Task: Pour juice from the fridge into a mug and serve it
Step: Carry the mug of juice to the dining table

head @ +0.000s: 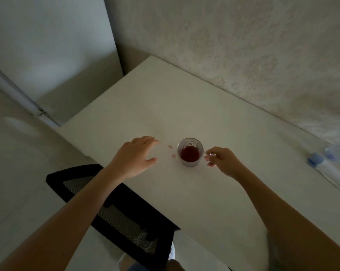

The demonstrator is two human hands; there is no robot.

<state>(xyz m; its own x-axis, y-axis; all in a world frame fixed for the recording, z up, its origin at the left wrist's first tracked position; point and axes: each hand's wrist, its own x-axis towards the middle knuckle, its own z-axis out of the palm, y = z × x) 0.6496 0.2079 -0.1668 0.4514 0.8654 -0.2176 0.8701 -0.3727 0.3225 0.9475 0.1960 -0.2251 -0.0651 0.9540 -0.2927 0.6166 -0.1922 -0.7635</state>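
A dim corner: a white table [184, 114] runs along a rough plastered wall [243, 45], and a tall white fridge [48, 45] stands at its far left end. A black mesh chair [116, 212] is tucked under the near edge, at about seven o'clock from the mug.

The glass mug [190, 151] stands upright on the table, roughly in the middle of my view, with dark red juice [190, 154] filling its lower part. My right hand [222, 163] sits at the mug's three o'clock, fingers curled and pinched at its clear handle; I cannot tell how firmly they grip. My left hand [135, 156] hovers at the mug's nine o'clock, near but apart from it, fingers spread and loosely bent, holding nothing. Between that hand and the mug, a few small pinkish drops [171, 150] mark the tabletop.

Far off at the mug's three o'clock, by the table's right edge, lies a clear plastic bottle with a blue cap [314, 159].
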